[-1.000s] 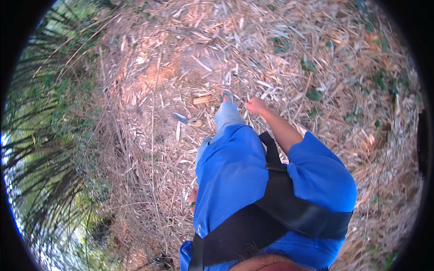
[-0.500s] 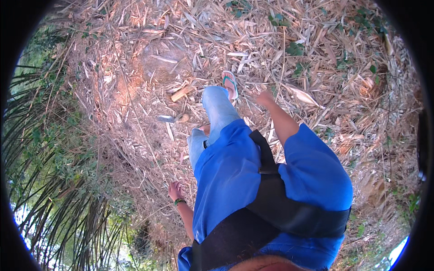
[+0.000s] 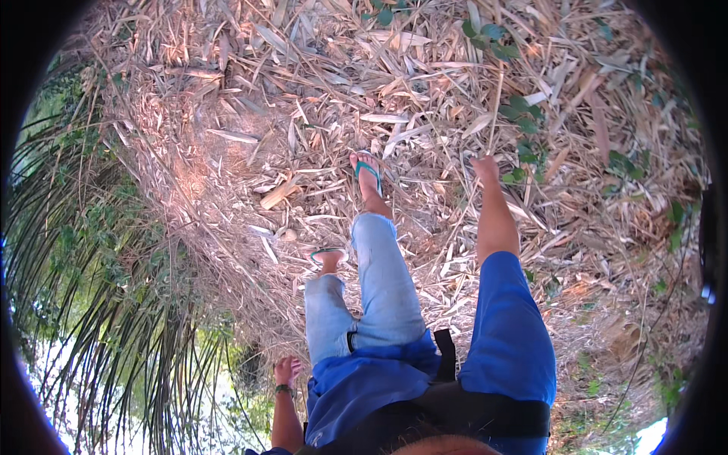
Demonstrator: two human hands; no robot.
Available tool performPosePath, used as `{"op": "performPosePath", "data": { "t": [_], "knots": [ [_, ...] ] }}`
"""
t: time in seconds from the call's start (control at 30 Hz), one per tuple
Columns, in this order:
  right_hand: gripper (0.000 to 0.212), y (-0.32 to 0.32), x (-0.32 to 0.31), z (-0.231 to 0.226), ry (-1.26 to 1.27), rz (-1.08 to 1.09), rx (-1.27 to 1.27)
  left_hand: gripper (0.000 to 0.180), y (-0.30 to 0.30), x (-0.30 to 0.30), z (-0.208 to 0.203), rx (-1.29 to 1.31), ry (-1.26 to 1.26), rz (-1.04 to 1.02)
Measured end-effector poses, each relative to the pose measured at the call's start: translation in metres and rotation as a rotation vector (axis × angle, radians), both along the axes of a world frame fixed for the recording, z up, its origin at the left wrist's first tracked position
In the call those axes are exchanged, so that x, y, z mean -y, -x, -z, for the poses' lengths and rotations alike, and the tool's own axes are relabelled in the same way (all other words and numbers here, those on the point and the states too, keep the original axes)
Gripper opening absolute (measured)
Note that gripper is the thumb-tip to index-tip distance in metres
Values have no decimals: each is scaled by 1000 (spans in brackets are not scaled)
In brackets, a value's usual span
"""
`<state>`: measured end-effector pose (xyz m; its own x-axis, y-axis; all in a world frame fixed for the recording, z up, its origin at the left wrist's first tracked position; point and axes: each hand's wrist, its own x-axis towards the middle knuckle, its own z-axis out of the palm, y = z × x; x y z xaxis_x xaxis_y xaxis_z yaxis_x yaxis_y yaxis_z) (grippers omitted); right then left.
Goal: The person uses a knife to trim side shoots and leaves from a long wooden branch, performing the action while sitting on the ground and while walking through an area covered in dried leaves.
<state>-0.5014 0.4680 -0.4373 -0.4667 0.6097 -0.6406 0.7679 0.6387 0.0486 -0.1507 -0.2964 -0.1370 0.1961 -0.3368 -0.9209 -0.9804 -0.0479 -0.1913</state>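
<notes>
My right hand [image 3: 485, 168] reaches forward over dry leaf litter, its fingers drawn together. A small greyish bit shows at the fingertips, too small to name. Close by, a thin pale stalk [image 3: 497, 98] lies on the litter; whether the hand touches it is unclear. My left hand [image 3: 287, 371] hangs low beside my left leg, fingers apart and holding nothing, with a dark band [image 3: 283, 389] round the wrist. Ahead of my left foot lie a pale split piece of wood [image 3: 279, 193] and a flat grey blade-like piece [image 3: 261, 231] beside a rounded tan lump [image 3: 287, 235].
My feet, in green-strapped flip-flops [image 3: 367, 171], stand on dry bamboo-like leaves [image 3: 425, 114]. Long drooping fronds [image 3: 98, 334] and green undergrowth fill the left side. Small leafy plants [image 3: 523, 114] grow at the right. A bare earth patch [image 3: 235, 129] lies ahead on the left.
My right hand has moved right, and its arm is straighter. My left hand sits lower in view. My legs and both feet show more fully, and the view has shifted over the ground.
</notes>
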Motion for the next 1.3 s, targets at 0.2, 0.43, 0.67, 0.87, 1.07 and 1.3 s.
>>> {"op": "performPosePath", "data": {
  "t": [0.2,0.43,0.67,0.87,1.07,1.3],
  "knots": [
    [88,86,-55,69,-186,107,-302,37,91,-42,-2,-19,98,35],
    [62,143,-35,53,-272,248,-495,31,122,-75,2,-86,87,14],
    [66,134,52,-180,-325,228,-929,29,159,-106,-9,-395,-66,111],
    [57,112,100,-394,-381,-115,-1280,26,183,-127,-60,-961,-23,336],
    [42,84,276,-587,-350,-723,-1308,19,120,-70,-142,-1466,322,549],
    [37,-14,568,-696,-51,-1506,-1715,16,-11,68,-309,-1677,873,359]
  ]
}}
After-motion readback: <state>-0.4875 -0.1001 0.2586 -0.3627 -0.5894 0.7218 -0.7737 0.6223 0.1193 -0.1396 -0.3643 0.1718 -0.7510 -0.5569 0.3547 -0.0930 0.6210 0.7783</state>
